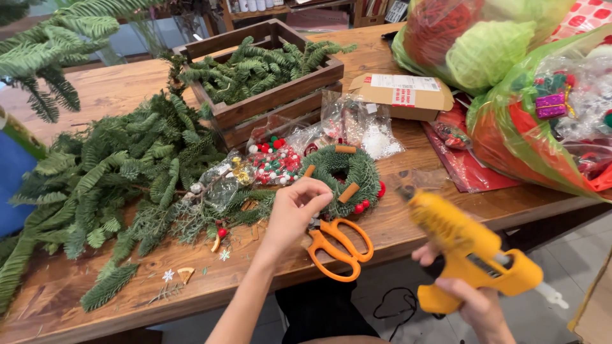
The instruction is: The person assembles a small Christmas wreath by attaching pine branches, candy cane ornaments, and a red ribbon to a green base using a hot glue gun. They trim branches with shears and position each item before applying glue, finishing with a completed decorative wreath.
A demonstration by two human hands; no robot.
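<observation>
The right hand (475, 299) is partly cut off by the lower edge of the picture and half hidden behind the yellow glue gun (468, 251), so only some fingers show; they are closed around the grip, and the nozzle points up toward 10 o'clock. The gun is blurred, and whether a finger presses the trigger I cannot tell. The left hand (294, 213) reaches over the wooden table (57, 286); its fingers are bent together, fingertips pinched at the near edge of the small green wreath (344, 175). If something small is between the fingertips, it is too small to see. The wreath lies at the 1 o'clock side of this hand and carries brown sticks and red berries. Orange scissors (338, 245) lie just beside the left wrist, at 4 o'clock, partly under the hand. Fir branches (115, 178) cover the table at 9 o'clock, and a wooden crate (268, 95) with more greens stands at 12 o'clock.
</observation>
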